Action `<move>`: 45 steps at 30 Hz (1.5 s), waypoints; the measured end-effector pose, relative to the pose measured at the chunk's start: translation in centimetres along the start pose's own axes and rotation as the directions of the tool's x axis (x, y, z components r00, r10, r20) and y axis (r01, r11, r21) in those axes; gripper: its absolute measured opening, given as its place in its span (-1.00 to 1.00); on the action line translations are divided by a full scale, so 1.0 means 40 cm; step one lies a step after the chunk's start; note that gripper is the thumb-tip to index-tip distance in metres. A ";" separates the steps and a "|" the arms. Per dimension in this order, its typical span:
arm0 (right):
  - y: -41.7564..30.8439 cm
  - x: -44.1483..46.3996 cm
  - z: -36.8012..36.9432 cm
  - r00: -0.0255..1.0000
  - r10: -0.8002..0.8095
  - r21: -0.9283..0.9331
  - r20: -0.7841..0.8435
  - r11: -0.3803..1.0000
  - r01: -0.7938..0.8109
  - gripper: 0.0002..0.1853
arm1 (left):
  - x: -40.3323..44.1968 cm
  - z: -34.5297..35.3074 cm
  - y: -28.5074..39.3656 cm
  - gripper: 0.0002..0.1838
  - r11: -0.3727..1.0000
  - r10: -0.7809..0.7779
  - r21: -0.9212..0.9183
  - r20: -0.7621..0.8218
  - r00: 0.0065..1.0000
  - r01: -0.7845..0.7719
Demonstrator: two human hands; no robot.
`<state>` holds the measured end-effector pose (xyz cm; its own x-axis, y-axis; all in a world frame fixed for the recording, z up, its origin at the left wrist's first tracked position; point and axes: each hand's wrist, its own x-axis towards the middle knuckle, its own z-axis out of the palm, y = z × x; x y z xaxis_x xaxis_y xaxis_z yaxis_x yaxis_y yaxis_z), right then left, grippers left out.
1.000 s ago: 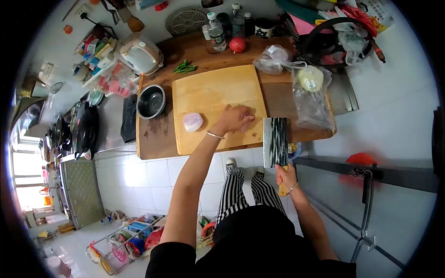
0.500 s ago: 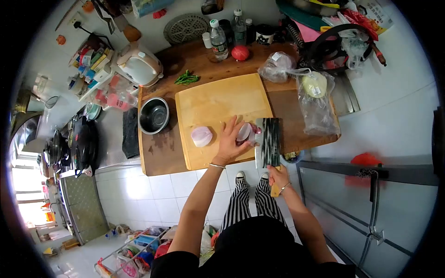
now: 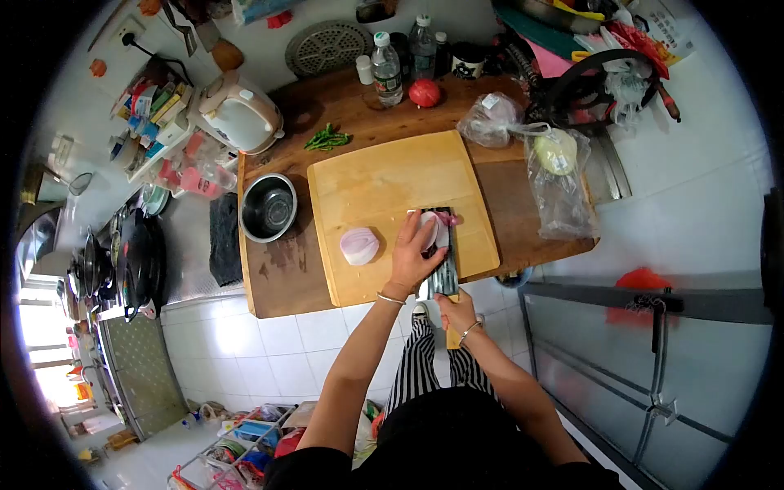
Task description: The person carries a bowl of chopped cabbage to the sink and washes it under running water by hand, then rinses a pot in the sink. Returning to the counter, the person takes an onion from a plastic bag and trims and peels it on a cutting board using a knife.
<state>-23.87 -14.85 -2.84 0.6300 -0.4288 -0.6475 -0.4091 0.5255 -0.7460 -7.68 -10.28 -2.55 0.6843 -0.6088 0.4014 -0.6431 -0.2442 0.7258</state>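
My right hand (image 3: 457, 311) is closed around the light wooden handle of a cleaver (image 3: 446, 276). Its broad blade lies flat by the cutting board's front edge, partly under my left hand (image 3: 413, 255). That hand's fingers curl over a cut onion piece (image 3: 442, 233), which appears to rest on the blade; the contact beneath the palm is hidden. Purple skin or trimmings (image 3: 451, 219) show at the piece's far side. A peeled onion half (image 3: 359, 246) sits on the wooden cutting board (image 3: 392, 175), left of my left hand.
A metal bowl (image 3: 269, 207) stands left of the board, with green peppers (image 3: 327, 137) behind it. At the back are a tomato (image 3: 424, 93), water bottles (image 3: 386, 69) and a kettle (image 3: 242, 114). Bagged vegetables (image 3: 555, 153) lie at the right.
The cleaver has moved left, from beside the onion piece to beneath my left hand, and my right hand moved with it. My left hand's spread fingers have drawn in over the onion.
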 end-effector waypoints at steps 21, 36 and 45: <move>0.149 -0.331 -0.649 0.997 -0.047 0.015 -0.058 0.999 0.047 -0.84 | -0.278 0.462 0.537 -0.27 0.989 -0.014 -0.146 0.016 1.000 0.016; 0.386 0.057 -0.963 0.953 0.119 -0.017 -0.279 0.992 -0.129 -0.79 | -0.462 1.148 0.228 -0.42 0.966 -0.206 -0.100 0.248 0.947 0.236; 0.482 0.199 -1.063 0.931 0.190 -0.010 -0.310 0.979 -0.203 -0.75 | -0.445 1.345 0.029 -0.46 0.909 -0.381 -0.061 0.272 0.884 0.411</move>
<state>-54.82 -39.40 -29.01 0.3043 -0.5276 -0.7931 -0.5353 0.5940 -0.6006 -39.09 -40.33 -38.90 0.7565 -0.6499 -0.0739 -0.2826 -0.4266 0.8592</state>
